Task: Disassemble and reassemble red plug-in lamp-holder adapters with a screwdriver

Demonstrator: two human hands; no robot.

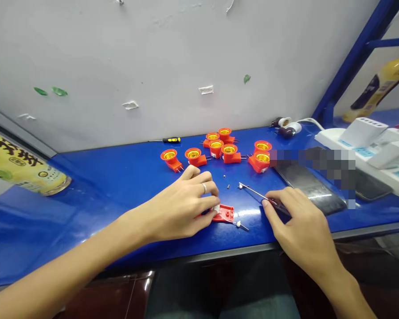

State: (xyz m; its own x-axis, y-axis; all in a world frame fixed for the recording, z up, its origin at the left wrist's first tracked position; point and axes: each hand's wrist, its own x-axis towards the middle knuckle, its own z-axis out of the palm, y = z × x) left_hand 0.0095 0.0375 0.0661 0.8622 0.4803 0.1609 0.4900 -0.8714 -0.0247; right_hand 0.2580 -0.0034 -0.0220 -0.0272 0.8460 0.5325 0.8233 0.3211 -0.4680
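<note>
My left hand rests on the blue table, its fingers closed on a flat red plastic socket part with a small white piece at its edge. A ring shows on one finger. My right hand pinches metal tweezers whose tips hold a tiny white piece just right of the red part. A metal pin with a white tip lies in front of the red part. Two tiny screws lie loose behind it.
Several red lamp sockets with brass insides are grouped at the back. A yellow-handled screwdriver lies by the wall. A bottle lies far left. A phone, white power strips and two plugs sit right.
</note>
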